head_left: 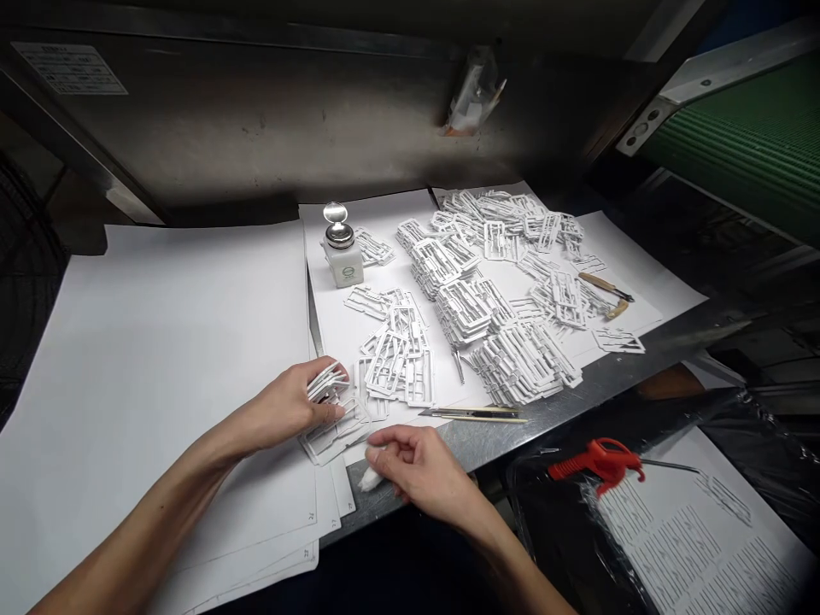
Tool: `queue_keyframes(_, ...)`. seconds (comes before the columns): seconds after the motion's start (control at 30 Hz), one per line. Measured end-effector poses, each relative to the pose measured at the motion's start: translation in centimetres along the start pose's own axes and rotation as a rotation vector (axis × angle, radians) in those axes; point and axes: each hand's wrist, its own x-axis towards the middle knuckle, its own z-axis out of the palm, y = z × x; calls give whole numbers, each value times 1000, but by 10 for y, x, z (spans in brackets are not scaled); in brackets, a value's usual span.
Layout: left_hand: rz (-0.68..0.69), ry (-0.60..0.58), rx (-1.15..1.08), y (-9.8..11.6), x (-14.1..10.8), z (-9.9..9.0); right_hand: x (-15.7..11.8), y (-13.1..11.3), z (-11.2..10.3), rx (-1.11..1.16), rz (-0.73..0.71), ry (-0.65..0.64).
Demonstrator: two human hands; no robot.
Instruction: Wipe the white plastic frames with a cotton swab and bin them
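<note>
My left hand (295, 406) is closed around a small stack of thin white plastic frames (325, 383), held at the paper's edge. Below its fingers another white frame (336, 437) tilts towards my right hand. My right hand (416, 470) has thumb and forefinger drawn together beside that frame's corner; whether they touch it is unclear. A white wad (370, 479) shows under the right thumb, its other end hidden by the hand. Just beyond lies a loose heap of similar frames (401, 350).
Neat stacks of frames (525, 363) stand on the right, with more behind. A pump bottle (346, 263) has its lid raised. A craft knife (474, 413) lies at the front edge, and cutters (606, 286) further right. A red air gun (599, 464) rests lower right.
</note>
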Motion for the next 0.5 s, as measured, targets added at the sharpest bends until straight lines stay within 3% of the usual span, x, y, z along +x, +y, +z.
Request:
queue_keyframes(0.13,-46,47,-262,0,-11,8,4,-1,7,1,-41,-59)
queue_keyframes(0.33,-128,-54,-642,-3,-27,20,-3,-7,-3,142,-53,-195)
queue_keyframes(0.5,-197,-32,-910,-12,-32,37,-10,-9,-9,194,-39,-244)
